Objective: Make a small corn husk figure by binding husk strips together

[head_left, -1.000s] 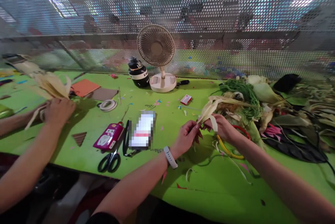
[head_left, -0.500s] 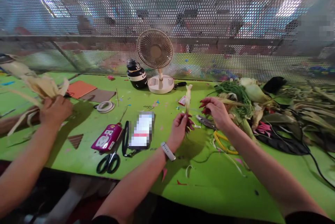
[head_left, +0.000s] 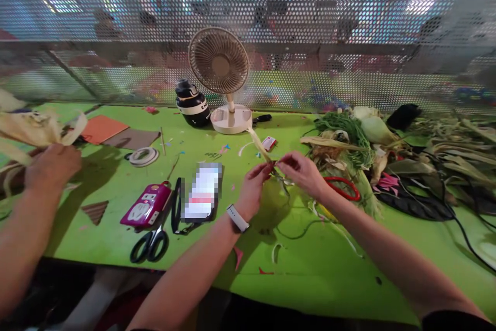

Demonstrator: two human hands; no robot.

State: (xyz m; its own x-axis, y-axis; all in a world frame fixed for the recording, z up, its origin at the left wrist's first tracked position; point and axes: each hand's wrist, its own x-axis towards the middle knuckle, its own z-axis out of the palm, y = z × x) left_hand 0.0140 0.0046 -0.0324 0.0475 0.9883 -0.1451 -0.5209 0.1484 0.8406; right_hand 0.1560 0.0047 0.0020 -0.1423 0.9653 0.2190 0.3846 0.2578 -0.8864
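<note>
Above the middle of the green desk (head_left: pixel 318 279), the left hand (head_left: pixel 253 186) and right hand (head_left: pixel 304 173) both pinch a pale husk strip (head_left: pixel 259 146), which slants up toward the fan (head_left: pixel 220 70) at the far edge; scissors (head_left: pixel 149 244) lie near the front edge

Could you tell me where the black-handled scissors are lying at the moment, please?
In the head view, the black-handled scissors lie near the front edge of the green table, left of the left hand, just below the pink power strip.
</note>
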